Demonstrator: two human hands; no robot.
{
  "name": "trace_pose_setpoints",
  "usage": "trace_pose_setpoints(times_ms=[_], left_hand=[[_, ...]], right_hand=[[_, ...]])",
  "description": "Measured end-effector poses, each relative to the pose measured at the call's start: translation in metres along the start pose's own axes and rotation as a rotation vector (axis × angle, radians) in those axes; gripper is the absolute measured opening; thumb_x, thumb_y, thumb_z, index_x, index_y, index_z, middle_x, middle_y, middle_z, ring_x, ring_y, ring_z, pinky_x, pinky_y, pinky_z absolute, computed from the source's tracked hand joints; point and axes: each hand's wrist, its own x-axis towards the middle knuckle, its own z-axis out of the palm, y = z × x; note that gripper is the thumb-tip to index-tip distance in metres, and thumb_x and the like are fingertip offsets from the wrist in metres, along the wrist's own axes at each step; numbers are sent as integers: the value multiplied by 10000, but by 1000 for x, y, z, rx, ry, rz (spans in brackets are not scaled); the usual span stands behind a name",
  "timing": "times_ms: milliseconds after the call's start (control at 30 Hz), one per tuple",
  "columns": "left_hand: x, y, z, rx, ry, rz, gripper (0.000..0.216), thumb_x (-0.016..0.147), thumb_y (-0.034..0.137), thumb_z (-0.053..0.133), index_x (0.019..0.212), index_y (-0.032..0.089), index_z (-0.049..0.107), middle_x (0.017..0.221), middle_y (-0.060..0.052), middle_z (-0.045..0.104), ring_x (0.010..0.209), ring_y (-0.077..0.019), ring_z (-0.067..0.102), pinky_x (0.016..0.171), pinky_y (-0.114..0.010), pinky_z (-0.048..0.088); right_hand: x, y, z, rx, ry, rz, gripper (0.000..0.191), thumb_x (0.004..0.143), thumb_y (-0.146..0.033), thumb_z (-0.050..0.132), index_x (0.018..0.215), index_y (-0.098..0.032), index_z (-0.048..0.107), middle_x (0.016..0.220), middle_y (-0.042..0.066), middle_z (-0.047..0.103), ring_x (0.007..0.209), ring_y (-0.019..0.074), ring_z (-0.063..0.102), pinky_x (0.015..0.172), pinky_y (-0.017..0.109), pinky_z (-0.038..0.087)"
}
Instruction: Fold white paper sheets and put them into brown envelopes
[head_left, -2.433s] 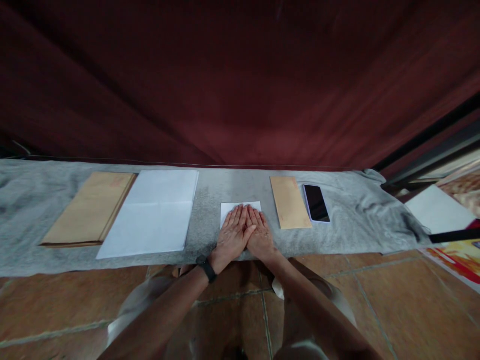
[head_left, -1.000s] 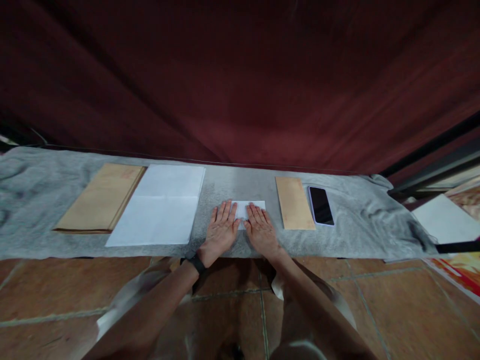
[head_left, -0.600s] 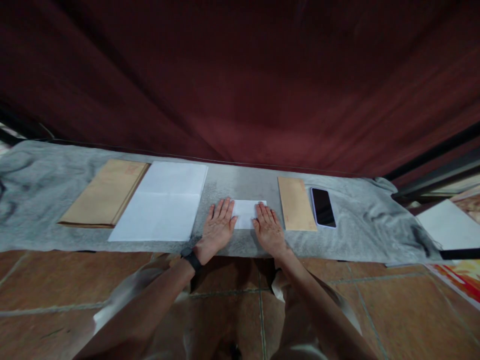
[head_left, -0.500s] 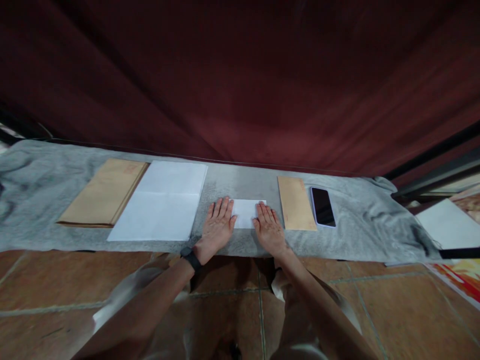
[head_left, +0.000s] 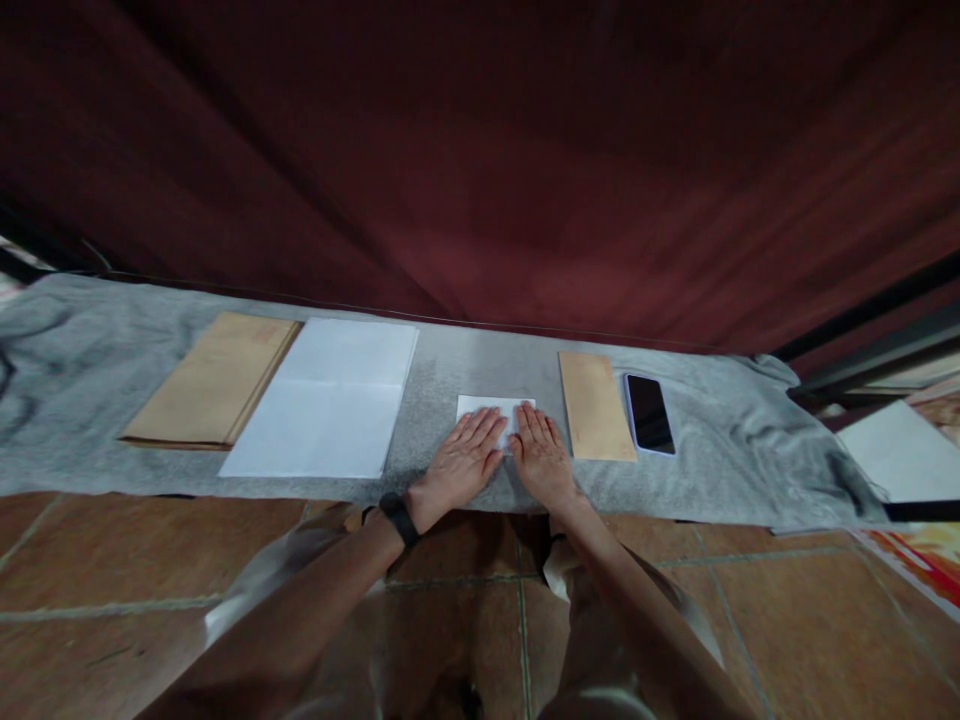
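Note:
A small folded sheet of white paper [head_left: 487, 404] lies flat on the grey cloth in front of me. My left hand [head_left: 463, 458] rests palm down over its lower left part, fingers stretched out and pointing up and to the right. Flat on the paper's right end lies my right hand [head_left: 543, 455], its fingers straight too. Only a narrow gap separates the two hands, and they cover much of the sheet's near side. A small brown envelope [head_left: 596, 408] is just right of my right hand.
A grey cloth [head_left: 712, 440] covers the long narrow surface. White paper sheets [head_left: 322, 400] lie left of my hands, beside large brown envelopes [head_left: 210, 385]. Right of the small envelope is a phone [head_left: 649, 414] with a dark screen. A dark red curtain [head_left: 480, 180] hangs behind.
My left hand has slid right, from the paper's left edge onto its middle, nearer my right hand. My right hand stays at the right end.

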Motion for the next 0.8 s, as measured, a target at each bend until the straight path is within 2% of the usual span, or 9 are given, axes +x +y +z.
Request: trace_pose_setpoints(times_ms=[267,467,600,800], left_hand=[[-5,-15,3,29,15,-65,553,1060,387,285,1567,173,344,1641,-88,334,1543,-212,242,1272,-465,188],[-8,-22,2,58,14,-102,587,1052,379,294,1565,96,329,1643,-129,314,1543,-231,240,1273,-455,189],[-9,-27,-1,60,23,-150,596,1046,385,301,1564,93,333,1632,-139,336,1540,-235,250,1270,-457,204],[-8,-25,-6,72,40,-189,580,1045,377,297,1554,107,366,1634,-136,336,1540,-252,251,1269,-475,196]], right_hand=[[1,5,1,-3,9,12,543,1055,-294,322,1561,-100,355,1595,150,401,1475,252,379,1204,459,298],[2,11,4,-17,15,37,546,1055,-304,333,1553,-84,366,1591,156,407,1468,264,389,1202,457,303],[2,13,3,-8,9,54,542,1048,-297,347,1549,-94,377,1591,158,408,1463,274,396,1199,472,308],[9,15,0,47,30,80,548,1040,-273,347,1554,-84,363,1594,174,399,1489,272,351,1200,495,324]])
